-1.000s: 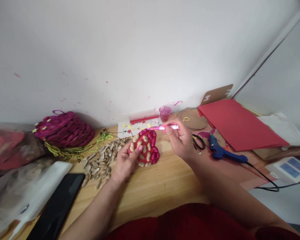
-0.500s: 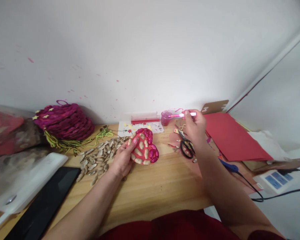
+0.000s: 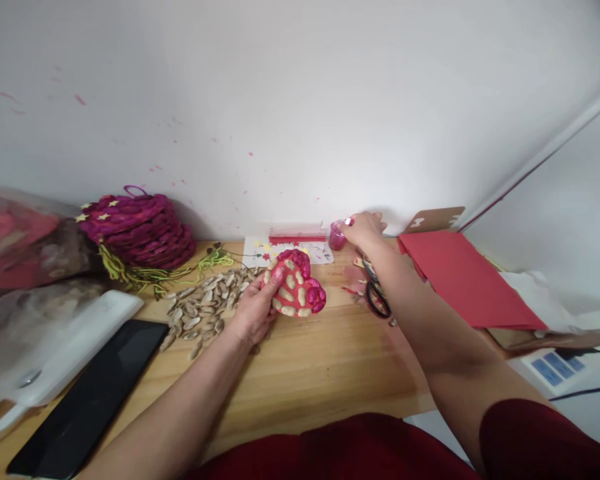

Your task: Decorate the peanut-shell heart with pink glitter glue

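My left hand point(image 3: 254, 313) grips the left edge of a red heart-shaped piece point(image 3: 296, 292) studded with peanut shells, some painted pink, held tilted above the wooden table point(image 3: 310, 373). My right hand point(image 3: 364, 230) is stretched out to the back of the table, fingers closed on a pink brush point(image 3: 349, 221) whose tip is at a small cup of pink paint point(image 3: 337, 235) near the wall. Most of the brush is hidden by my fingers.
A pile of peanut shells point(image 3: 200, 310) lies left of the heart. Black scissors point(image 3: 377, 297) lie under my right forearm. Red paper sheets point(image 3: 455, 280), a star sticker sheet point(image 3: 285, 250), a magenta woven pile point(image 3: 137, 230) and a black tablet point(image 3: 85, 393) surround the area.
My right hand carried the brush from above the heart back and right to the paint cup. The left hand kept holding the heart.
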